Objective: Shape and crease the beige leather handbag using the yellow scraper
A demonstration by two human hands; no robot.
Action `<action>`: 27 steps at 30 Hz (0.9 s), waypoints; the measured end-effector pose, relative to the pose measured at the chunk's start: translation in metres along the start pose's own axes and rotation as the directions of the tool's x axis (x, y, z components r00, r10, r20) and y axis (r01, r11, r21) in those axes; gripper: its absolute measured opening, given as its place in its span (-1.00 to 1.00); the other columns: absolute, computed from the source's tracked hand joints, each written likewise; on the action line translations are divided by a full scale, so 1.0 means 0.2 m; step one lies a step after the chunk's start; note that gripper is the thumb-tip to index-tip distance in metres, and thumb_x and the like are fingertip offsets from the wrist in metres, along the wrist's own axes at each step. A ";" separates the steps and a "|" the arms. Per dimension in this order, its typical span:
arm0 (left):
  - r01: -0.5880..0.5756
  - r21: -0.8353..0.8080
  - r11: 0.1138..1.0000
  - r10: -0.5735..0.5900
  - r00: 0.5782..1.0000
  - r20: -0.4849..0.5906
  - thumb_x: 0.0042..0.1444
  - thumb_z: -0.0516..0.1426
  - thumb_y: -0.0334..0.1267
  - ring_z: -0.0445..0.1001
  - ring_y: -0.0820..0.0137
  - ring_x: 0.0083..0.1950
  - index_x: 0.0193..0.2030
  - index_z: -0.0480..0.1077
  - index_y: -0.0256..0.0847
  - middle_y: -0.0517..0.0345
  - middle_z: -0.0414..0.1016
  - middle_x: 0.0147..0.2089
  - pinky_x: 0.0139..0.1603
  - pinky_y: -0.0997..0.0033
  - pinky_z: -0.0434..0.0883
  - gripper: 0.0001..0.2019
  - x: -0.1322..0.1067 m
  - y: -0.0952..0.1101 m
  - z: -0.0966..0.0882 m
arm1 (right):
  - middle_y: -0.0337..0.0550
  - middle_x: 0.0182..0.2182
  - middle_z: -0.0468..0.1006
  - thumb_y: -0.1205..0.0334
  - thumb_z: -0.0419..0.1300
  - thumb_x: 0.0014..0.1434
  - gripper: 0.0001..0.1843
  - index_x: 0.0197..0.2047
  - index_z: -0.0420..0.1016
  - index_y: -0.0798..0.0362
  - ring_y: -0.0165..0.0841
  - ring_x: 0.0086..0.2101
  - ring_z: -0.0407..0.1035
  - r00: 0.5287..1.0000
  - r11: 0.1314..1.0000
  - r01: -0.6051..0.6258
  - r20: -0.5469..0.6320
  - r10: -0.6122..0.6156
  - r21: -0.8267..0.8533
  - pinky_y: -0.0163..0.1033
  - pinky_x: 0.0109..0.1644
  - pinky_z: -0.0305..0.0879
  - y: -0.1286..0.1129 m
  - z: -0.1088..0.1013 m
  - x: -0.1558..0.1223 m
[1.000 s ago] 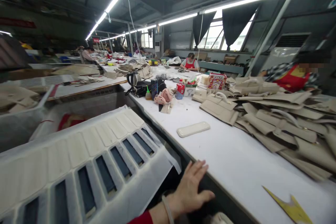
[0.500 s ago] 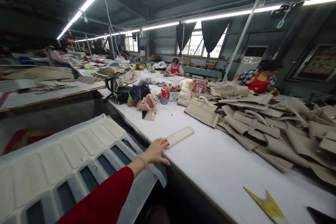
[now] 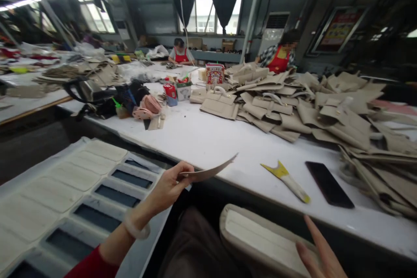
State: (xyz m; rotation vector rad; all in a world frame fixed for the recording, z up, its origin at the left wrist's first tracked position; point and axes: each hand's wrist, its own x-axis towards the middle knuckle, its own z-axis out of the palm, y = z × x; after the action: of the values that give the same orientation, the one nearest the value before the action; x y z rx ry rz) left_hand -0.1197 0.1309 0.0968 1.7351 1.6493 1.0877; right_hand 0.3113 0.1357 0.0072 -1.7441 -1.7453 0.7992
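Note:
My left hand pinches one end of a flat beige panel and holds it edge-on above the near edge of the white table. Low at the right, my right hand hovers with fingers apart beside a beige bag piece that lies on my lap. A yellow-handled scraper tool and a black phone lie on the table just beyond.
A white rack with dark slots and beige panels stands at my left. Heaps of beige bag parts cover the table's right. A kettle, pink fan and bottles sit at the back left. Two people in red aprons work beyond.
My left hand has picked the flat beige panel up from the table and drawn it toward me. The view swung right and down, which brought my right hand, the lap piece and the phone into view.

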 end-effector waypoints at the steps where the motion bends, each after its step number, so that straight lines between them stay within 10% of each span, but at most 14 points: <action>1: 0.022 -0.111 0.994 -0.017 0.999 0.043 0.29 0.09 -0.11 0.39 0.42 -0.27 -0.19 0.33 -0.16 0.22 0.40 -0.28 -0.20 0.45 0.33 -0.83 -0.05 0.08 0.02 | -0.08 0.39 0.08 -0.29 0.09 0.19 -0.16 0.42 0.01 -0.15 0.05 0.35 -0.08 1.000 0.997 -0.022 -0.020 0.023 0.070 0.31 0.39 -0.16 -0.07 -0.03 -0.01; 4: 0.154 -0.356 0.922 -0.094 0.979 0.180 0.23 0.17 -0.09 0.41 0.42 -0.25 -0.21 0.35 -0.15 0.18 0.43 -0.21 -0.20 0.47 0.36 -0.82 -0.18 0.25 0.10 | -0.09 0.40 0.06 -0.22 0.14 0.20 -0.16 0.43 -0.06 -0.21 -0.02 0.28 0.11 1.000 0.925 -0.006 0.022 -0.003 0.380 0.15 0.30 0.14 -0.30 -0.12 -0.08; 7: 0.370 -0.449 0.814 -0.223 0.911 0.347 0.17 0.22 -0.05 0.41 0.42 -0.30 -0.20 0.39 -0.14 0.18 0.43 -0.26 -0.29 0.49 0.40 -0.77 -0.28 0.31 0.21 | -0.02 0.12 0.49 -0.16 0.29 0.12 -0.32 0.26 0.33 -0.12 -0.12 -0.04 0.44 0.979 0.743 -0.201 0.160 0.127 0.638 -0.17 -0.08 0.47 -0.39 -0.16 -0.19; 13: 0.681 -0.478 0.555 -0.465 0.730 0.500 0.15 0.19 0.09 0.36 0.39 -0.30 -0.12 0.44 -0.15 0.13 0.44 -0.26 -0.44 0.51 0.44 -0.64 -0.41 0.28 0.47 | -0.24 -0.44 0.53 -0.11 0.40 0.04 -0.51 -0.05 0.48 -0.03 -0.45 -0.54 0.27 0.853 0.439 -0.455 0.238 0.464 0.775 -0.45 -0.63 0.16 -0.22 -0.15 -0.40; 17: 0.664 -0.415 0.622 -0.513 0.746 0.425 0.13 0.19 0.12 0.32 0.41 -0.33 -0.12 0.46 -0.20 0.12 0.45 -0.29 -0.49 0.56 0.41 -0.59 -0.38 0.25 0.57 | -0.19 -0.37 0.51 -0.11 0.37 0.07 -0.58 -0.18 0.53 0.05 -0.40 -0.45 0.29 0.812 0.299 -0.517 0.349 0.469 0.802 -0.37 -0.56 0.32 -0.15 -0.17 -0.37; 24: 0.632 -0.302 0.713 -0.548 0.772 0.321 -0.02 0.26 0.21 0.29 0.48 -0.54 -0.40 0.39 -0.24 0.23 0.37 -0.49 -0.59 0.55 0.30 -0.53 -0.23 0.24 0.63 | -0.23 -0.52 0.42 -0.22 0.39 -0.03 -0.49 -0.35 0.55 0.11 -0.48 -0.58 0.17 0.860 0.649 -0.435 0.073 0.506 0.625 -0.40 -0.66 0.16 -0.04 -0.20 -0.21; 27: 0.638 -0.244 0.730 -0.559 0.763 0.324 0.03 0.21 0.22 0.22 0.53 -0.60 -0.41 0.38 -0.24 0.27 0.30 -0.60 -0.60 0.58 0.19 -0.52 -0.19 0.24 0.64 | -0.29 -0.60 0.34 -0.28 0.40 -0.10 -0.44 -0.43 0.52 0.12 -0.55 -0.64 0.06 0.839 0.669 -0.473 0.061 0.541 0.574 -0.45 -0.70 -0.07 -0.02 -0.20 -0.16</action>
State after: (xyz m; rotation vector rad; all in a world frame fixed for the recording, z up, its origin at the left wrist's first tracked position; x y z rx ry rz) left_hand 0.0146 0.1090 0.0577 0.9375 1.5877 0.7558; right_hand 0.3388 0.1058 0.0379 -1.7930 -0.7788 1.2713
